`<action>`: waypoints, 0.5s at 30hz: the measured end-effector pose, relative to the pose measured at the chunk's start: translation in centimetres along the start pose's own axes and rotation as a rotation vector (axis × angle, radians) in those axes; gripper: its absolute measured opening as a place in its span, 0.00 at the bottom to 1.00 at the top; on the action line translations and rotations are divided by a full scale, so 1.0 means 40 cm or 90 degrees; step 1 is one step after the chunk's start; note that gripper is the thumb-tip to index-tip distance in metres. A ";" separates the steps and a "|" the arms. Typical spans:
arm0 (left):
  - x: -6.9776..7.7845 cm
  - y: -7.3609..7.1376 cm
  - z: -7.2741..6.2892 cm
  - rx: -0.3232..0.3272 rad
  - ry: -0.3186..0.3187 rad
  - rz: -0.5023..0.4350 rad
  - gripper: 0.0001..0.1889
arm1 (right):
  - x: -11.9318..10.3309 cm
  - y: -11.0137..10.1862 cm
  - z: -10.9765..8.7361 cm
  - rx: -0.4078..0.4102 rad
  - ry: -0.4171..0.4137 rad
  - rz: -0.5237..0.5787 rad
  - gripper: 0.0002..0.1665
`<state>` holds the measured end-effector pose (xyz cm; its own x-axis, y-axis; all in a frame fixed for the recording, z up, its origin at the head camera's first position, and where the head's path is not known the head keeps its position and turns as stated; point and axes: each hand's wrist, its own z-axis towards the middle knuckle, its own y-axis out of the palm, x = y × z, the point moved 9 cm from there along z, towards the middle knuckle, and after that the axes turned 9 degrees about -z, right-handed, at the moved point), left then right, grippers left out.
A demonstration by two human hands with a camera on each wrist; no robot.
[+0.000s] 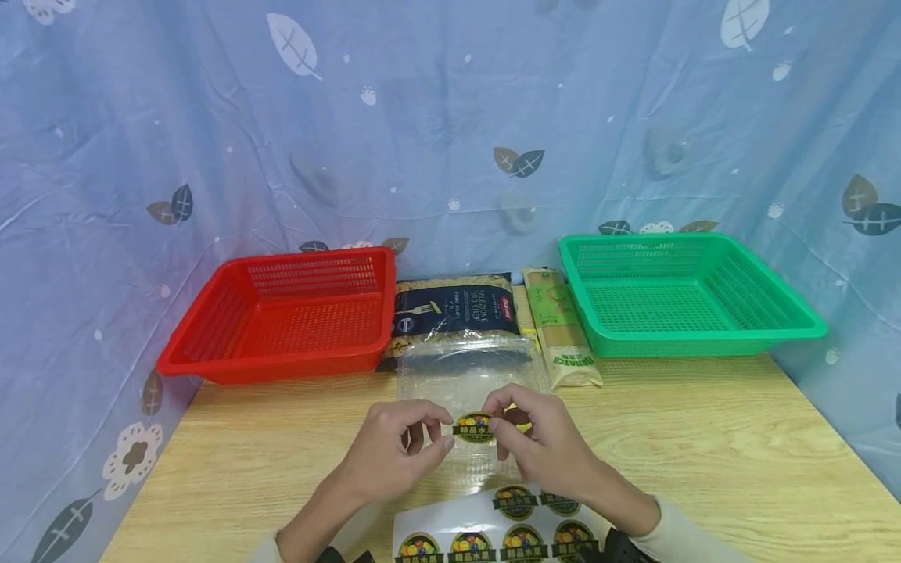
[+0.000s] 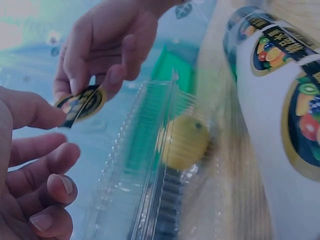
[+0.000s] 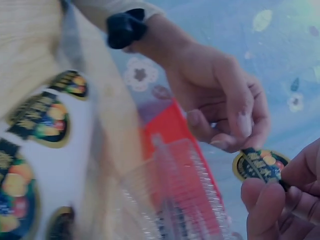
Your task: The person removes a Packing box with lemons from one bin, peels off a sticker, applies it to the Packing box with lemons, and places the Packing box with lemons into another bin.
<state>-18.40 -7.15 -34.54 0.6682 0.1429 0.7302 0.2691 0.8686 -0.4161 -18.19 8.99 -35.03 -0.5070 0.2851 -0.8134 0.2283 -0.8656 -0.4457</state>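
Note:
An oval fruit-label sticker (image 1: 473, 428), black and gold with pictured fruit, is pinched at its right end by my right hand (image 1: 538, 434). My left hand (image 1: 401, 446) is at the sticker's left end. Its thumb and forefinger stand slightly apart, and one fingertip appears to touch the edge in the left wrist view. Beneath both hands lies an opened clear plastic container (image 1: 429, 383). Through its clear wall in the left wrist view shows a round yellow fruit (image 2: 185, 142). Closest to me is a white sheet of matching stickers (image 1: 450, 516), its lower part cut off by the frame.
A red basket (image 1: 281, 367) stands at the back left and a green basket (image 1: 697, 344) at the back right. Between them lie a dark pasta bag (image 1: 454, 309) and a green noodle packet (image 1: 559, 320). A patterned blue curtain (image 1: 436, 117) hangs behind the wooden table (image 1: 704, 453).

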 end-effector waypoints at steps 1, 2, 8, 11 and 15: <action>-0.002 0.000 0.004 0.006 -0.004 0.002 0.09 | 0.001 -0.005 0.003 0.007 0.008 0.000 0.09; -0.003 0.000 0.007 0.013 -0.009 0.005 0.09 | 0.001 -0.010 0.006 0.014 0.017 0.000 0.09; -0.005 -0.002 0.034 0.044 -0.059 0.029 0.08 | 0.012 -0.031 0.019 0.039 0.062 -0.008 0.10; -0.007 -0.001 0.046 0.053 -0.076 0.039 0.07 | 0.020 -0.039 0.026 0.042 0.078 -0.008 0.10; -0.022 -0.002 0.057 0.063 -0.102 0.044 0.07 | 0.030 -0.046 0.038 0.043 0.094 -0.011 0.10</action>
<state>-20.58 -6.26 -33.92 0.5616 0.2713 0.7816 0.1514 0.8951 -0.4194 -20.47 10.29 -34.62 -0.3821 0.3535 -0.8538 0.1614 -0.8842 -0.4384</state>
